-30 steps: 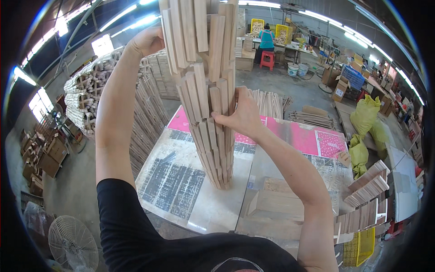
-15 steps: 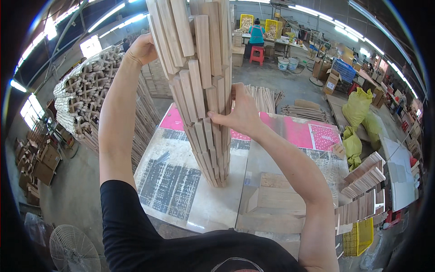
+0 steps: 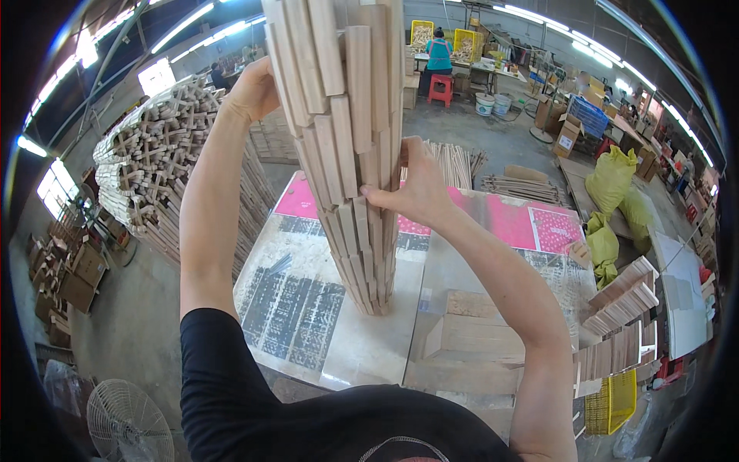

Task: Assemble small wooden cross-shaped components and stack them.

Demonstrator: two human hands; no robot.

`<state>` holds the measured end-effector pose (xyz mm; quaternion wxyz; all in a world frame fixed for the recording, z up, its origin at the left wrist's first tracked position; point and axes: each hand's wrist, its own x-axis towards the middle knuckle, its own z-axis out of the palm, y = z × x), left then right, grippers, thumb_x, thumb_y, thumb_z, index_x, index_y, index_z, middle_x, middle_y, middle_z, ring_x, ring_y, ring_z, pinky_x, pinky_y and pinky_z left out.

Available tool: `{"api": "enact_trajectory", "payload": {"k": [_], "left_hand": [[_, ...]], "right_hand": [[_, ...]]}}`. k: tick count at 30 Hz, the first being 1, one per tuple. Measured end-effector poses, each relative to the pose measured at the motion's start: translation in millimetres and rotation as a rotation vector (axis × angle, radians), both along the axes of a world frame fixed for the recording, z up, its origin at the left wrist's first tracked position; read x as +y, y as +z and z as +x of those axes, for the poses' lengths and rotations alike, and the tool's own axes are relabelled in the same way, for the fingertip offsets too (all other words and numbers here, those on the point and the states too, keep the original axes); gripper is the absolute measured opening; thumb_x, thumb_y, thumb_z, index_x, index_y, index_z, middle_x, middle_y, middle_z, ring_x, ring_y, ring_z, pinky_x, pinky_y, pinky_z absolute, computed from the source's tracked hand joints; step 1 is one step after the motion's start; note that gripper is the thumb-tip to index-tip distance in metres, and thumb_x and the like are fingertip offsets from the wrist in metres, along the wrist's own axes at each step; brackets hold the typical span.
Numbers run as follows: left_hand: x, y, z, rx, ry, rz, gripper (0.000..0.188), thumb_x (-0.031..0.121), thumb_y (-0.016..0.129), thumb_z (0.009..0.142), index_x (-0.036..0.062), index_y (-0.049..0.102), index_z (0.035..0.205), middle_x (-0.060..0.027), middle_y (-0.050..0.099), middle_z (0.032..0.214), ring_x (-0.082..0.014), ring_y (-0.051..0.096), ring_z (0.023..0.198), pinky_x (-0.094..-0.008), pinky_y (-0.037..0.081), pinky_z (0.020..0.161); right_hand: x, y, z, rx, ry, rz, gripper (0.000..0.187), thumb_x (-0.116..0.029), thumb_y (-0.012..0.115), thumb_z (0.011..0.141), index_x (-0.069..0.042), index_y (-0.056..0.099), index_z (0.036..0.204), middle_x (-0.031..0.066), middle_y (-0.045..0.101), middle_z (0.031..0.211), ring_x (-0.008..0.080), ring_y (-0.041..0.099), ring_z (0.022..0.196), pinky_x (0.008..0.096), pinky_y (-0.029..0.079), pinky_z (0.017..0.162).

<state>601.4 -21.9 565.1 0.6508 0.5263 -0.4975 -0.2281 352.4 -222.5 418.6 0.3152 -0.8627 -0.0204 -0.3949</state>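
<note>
A tall column of stacked wooden blocks (image 3: 339, 154) stands on the worktable (image 3: 366, 346), its upper end running out of the top of the view. The column is built of many short pale strips set upright in staggered layers. High on its left side is my left hand (image 3: 252, 91), closed against the blocks, its fingertips hidden behind them. Lower down on the right, my right hand (image 3: 416, 185) grips the column with the thumb on the near face and the fingers around the far side.
A large bundle of wooden strips (image 3: 154, 154) stands at the left. Pink sheets (image 3: 512, 223) lie along the table's far edge. Rows of thin boards (image 3: 627, 296) and yellow-green sacks (image 3: 612, 181) are at the right. A fan (image 3: 129, 423) stands lower left. A person (image 3: 439, 55) sits farther back.
The column's upper part has shifted a little to the right, and both hands have moved with it, keeping their hold. The whole view has also shifted slightly.
</note>
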Motion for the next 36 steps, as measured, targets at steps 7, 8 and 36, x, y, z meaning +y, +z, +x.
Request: {"api": "enact_trajectory", "payload": {"k": [7, 8, 36], "left_hand": [[22, 2, 1, -0.085, -0.015, 0.065, 0.057, 0.033, 0.065, 0.09, 0.0033, 0.056, 0.138, -0.0087, 0.065, 0.13, -0.0195, 0.062, 0.117, -0.0418, 0.048, 0.101], [26, 1, -2, -0.109, -0.061, -0.01, 0.06, 0.033, 0.065, 0.089, 0.0033, 0.054, 0.14, -0.0084, 0.064, 0.131, -0.019, 0.062, 0.118, -0.0414, 0.048, 0.101], [-45, -28, -168, -0.819, 1.228, -0.377, 0.099, 0.054, 0.071, 0.089, -0.0122, 0.028, 0.149, -0.0293, 0.056, 0.132, -0.0376, 0.056, 0.124, -0.0433, 0.042, 0.106]], "right_hand": [[6, 2, 2, 0.002, 0.022, -0.003, 0.088, -0.049, 0.088, 0.062, 0.013, 0.049, 0.111, 0.0264, 0.057, 0.101, 0.039, 0.057, 0.098, 0.0469, 0.048, 0.087], [5, 2, 3, 0.001, 0.032, -0.011, 0.088, -0.049, 0.088, 0.062, 0.013, 0.049, 0.111, 0.0264, 0.057, 0.101, 0.039, 0.057, 0.098, 0.0469, 0.048, 0.087], [0, 8, -6, 0.05, -0.01, -0.042, 0.083, -0.046, 0.087, 0.063, 0.013, 0.049, 0.108, 0.0289, 0.056, 0.104, 0.043, 0.055, 0.102, 0.048, 0.049, 0.088]]}}
